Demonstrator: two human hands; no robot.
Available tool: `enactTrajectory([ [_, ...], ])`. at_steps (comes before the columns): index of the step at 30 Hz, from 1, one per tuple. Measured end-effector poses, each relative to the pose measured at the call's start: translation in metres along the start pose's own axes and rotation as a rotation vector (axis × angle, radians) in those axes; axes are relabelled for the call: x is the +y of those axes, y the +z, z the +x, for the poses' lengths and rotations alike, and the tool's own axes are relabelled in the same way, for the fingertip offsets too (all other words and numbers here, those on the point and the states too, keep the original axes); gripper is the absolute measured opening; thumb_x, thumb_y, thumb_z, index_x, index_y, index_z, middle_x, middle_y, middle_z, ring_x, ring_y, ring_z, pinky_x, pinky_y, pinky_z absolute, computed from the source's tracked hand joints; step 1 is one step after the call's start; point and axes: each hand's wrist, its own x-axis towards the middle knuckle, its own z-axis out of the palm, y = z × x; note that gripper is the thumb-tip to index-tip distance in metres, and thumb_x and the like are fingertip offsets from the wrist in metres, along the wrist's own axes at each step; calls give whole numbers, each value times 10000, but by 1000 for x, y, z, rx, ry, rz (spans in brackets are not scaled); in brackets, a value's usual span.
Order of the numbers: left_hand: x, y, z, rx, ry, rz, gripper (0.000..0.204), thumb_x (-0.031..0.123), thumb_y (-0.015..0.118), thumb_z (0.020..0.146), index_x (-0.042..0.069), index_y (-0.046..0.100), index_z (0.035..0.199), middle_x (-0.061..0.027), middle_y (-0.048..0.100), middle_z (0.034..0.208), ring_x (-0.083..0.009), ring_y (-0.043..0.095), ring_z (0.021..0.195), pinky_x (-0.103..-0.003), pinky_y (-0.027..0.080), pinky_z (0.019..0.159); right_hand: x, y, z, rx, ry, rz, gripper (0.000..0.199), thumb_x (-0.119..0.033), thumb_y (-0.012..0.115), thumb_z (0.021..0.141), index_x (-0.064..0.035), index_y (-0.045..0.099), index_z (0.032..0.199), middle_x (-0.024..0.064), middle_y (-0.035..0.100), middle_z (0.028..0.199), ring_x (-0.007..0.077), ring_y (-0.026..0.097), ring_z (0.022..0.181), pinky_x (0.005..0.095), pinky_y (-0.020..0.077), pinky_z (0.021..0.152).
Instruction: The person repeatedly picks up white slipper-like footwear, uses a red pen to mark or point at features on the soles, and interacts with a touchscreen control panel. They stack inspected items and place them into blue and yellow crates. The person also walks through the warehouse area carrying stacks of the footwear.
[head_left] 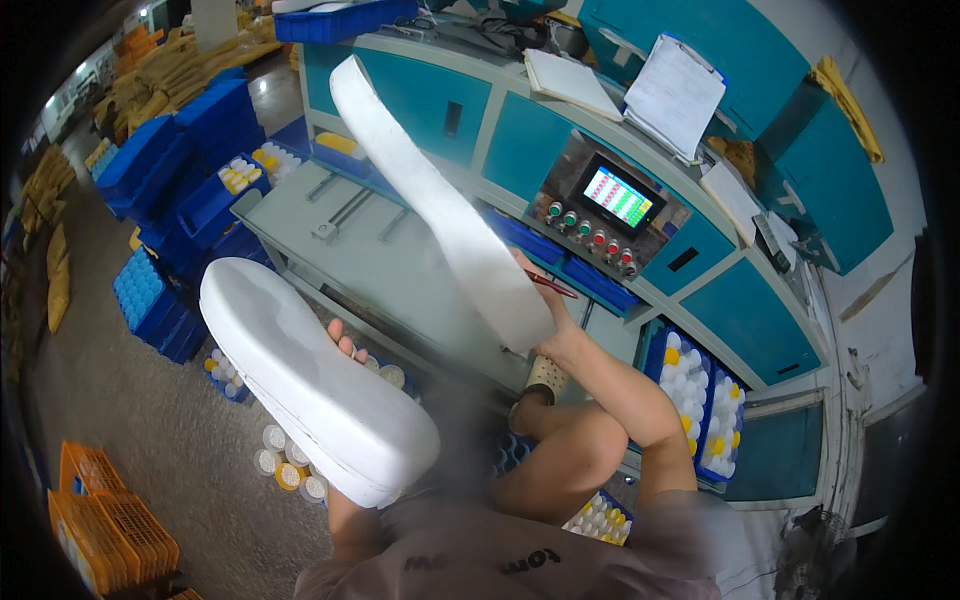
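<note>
The left hand (345,345) grips a white foam shoe sole (315,385), flat face up; only the fingertips show, curled over the sole's far edge, and the sole hides the rest of the hand. The right hand (555,325) grips a second white sole (440,200) by its lower end, and this one stands tilted, its far end reaching up and away over the grey counter (345,245). A thin red pen (550,287) sticks out beside the right hand; whether the fingers pinch it cannot be told. The two soles are apart, the left one low and near the person's lap, the right one raised over the counter's near edge.

Past the counter's far edge stands a teal machine (520,150) with a small lit screen (617,195) and a row of round buttons (590,235) below it. A clipboard with paper (675,95) lies on top.

Blue crates (690,395) at the counter's right end hold white and yellow round caps. More blue crates (150,295) are stacked on the floor at the left; one open crate (240,175) holds similar caps. Loose round caps (285,460) lie on the floor under the left sole. Orange baskets (105,525) sit at the lower left corner; what is in them cannot be told.
</note>
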Motion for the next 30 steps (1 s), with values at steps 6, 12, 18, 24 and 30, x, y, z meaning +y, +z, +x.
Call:
enactTrajectory([
  [6,-19,7,3,79,68,276,743,480,474,1030,56,201,1576,-201,379,1537,-329,527,1314,-444,496,1070,-7,-7,-4,4,-158,-117,409,-298,568,1023,-86,506,1368,56,594,1242,127,571,1095,300,471,946],
  [12,-61,11,35,196,58,601,746,484,498,1014,97,209,1583,-85,285,1605,-363,456,1369,-433,487,1041,-2,-16,-15,118,-780,-953,273,-112,584,1007,-118,553,1278,67,646,1302,170,683,996,318,555,833],
  [18,-103,13,28,-78,13,1153,647,443,447,1024,5,379,1495,-202,384,1524,-341,528,1283,-401,523,1004,22,-34,-42,-78,-774,-1047,303,-214,697,930,-100,603,1194,124,668,1151,288,683,992,367,556,855],
  [24,-137,-28,29,-35,-246,997,637,426,456,1016,-11,397,1476,-208,412,1496,-341,546,1258,-407,531,992,21,-111,-34,-43,-439,-919,346,-232,689,954,-92,590,1254,97,651,1057,180,662,901,291,541,769],
  [30,-172,-80,22,53,-409,901,628,408,464,1008,-27,414,1457,-214,441,1468,-341,564,1233,-413,540,979,-28,-275,24,847,-765,-1029,161,-111,635,958,-48,672,1102,52,674,857,162,629,791,284,493,690],
])
